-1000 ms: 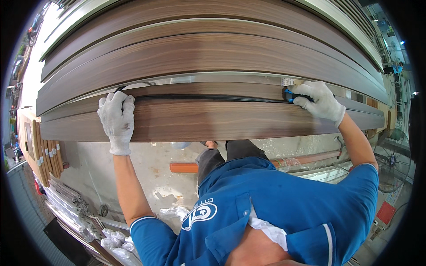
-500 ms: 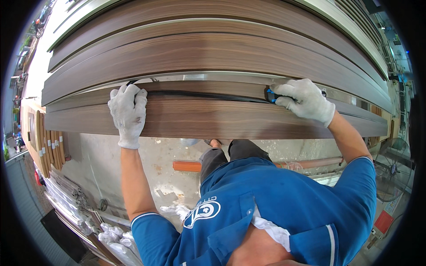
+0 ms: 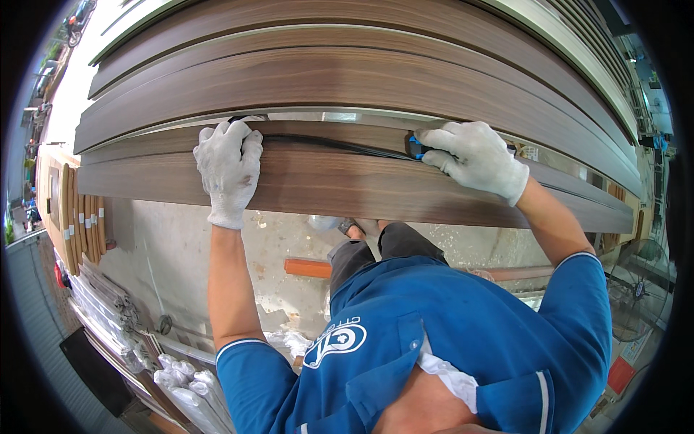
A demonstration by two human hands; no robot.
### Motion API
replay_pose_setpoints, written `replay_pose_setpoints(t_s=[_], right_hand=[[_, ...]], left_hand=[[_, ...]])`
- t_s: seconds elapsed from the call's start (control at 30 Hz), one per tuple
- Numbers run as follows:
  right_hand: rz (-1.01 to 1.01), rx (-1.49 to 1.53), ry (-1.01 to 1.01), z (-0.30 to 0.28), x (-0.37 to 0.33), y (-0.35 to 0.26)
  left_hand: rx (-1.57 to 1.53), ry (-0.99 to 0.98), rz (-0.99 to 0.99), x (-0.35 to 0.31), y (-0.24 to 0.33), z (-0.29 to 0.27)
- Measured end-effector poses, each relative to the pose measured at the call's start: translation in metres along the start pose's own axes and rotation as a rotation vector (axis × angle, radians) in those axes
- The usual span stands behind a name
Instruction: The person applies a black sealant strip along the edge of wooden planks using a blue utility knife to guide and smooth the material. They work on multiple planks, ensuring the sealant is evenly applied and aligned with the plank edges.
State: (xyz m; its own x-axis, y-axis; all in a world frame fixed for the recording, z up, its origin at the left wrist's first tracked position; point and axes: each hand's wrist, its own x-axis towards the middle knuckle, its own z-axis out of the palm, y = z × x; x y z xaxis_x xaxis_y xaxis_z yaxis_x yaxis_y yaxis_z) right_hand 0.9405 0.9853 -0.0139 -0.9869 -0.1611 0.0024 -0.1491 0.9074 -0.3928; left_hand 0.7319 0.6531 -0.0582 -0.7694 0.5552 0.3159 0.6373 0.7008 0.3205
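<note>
A long black flexible strip point(image 3: 340, 145) runs between my gloved hands along a wood-grain brown profile point(image 3: 318, 176). My left hand point(image 3: 230, 172), in a white glove, has its fingers curled over the strip at the profile's far side; the fingertips are partly hidden. My right hand point(image 3: 477, 160), gloved too, is closed around a small black-and-blue hand tool point(image 3: 416, 147). The strip's right end meets this tool, and its exact kind is hidden by my fingers.
More wood-grain panels point(image 3: 361, 76) lie beyond, parted from the near profile by a narrow gap. Brown boards point(image 3: 85, 217) stand at the left, above plastic-wrapped lengths point(image 3: 191, 390). An orange tube point(image 3: 307, 268) lies on the concrete floor point(image 3: 173, 246). A fan point(image 3: 639, 289) stands at the right.
My hands have come closer together: the left shifted right, the right moved left with the tool. The stretch of strip between them is shorter. Both hands keep their grip.
</note>
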Motion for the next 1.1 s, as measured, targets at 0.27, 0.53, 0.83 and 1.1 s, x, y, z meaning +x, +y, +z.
replay_pose_setpoints(t_s=[0.27, 0.53, 0.83, 1.1], right_hand=[[-0.028, 0.002, 0.008, 0.010, 0.022, -0.013], [-0.098, 0.004, -0.001, 0.022, 0.050, -0.027], [-0.157, 0.023, 0.021, 0.042, 0.105, -0.065], [-0.118, -0.062, 0.041, 0.040, 0.106, -0.074]], left_hand=[[0.010, 0.025, 0.023, -0.001, -0.002, 0.001], [-0.009, 0.046, 0.011, -0.005, 0.008, 0.001], [-0.019, 0.077, 0.018, -0.007, 0.005, 0.004], [-0.122, -0.082, 0.321, 0.011, -0.048, -0.032]])
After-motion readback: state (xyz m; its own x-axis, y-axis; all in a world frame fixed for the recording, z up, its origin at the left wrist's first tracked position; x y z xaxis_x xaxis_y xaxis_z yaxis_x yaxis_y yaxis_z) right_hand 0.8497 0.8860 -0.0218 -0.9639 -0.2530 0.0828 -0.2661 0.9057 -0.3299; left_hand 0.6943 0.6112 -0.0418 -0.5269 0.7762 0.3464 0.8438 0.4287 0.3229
